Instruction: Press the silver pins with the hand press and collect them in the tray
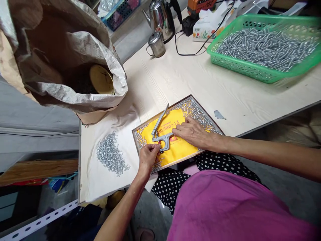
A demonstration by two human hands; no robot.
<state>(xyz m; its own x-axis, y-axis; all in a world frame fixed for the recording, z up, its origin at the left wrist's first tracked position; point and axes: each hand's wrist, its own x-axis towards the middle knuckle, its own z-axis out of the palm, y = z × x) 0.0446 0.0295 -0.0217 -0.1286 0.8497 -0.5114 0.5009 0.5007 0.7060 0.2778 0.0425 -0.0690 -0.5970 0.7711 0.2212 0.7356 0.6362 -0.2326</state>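
Note:
A grey metal hand-press plier [165, 138] rests over a shallow tray lined with yellow printed cloth [179, 155]; its two handles are spread apart. My right hand [192, 132] is closed around the end of the lower handle. At the plier's jaw end, my left hand [148, 154] is closed in a pinch; what its fingertips hold is too small to make out. Small silvery metal pins [194, 112] lie along the tray's edges, thickest at the far right corner. Left of the tray, a heap of similar pins [110, 154] lies on white cloth [93, 182].
A green plastic basket [240, 72] full of metal pins stands at the back right. An open sack [100, 102] with a yellow bowl [101, 79] inside is at the left. Behind are a metal cup [157, 45], a kettle [162, 20] and a black cable [192, 54].

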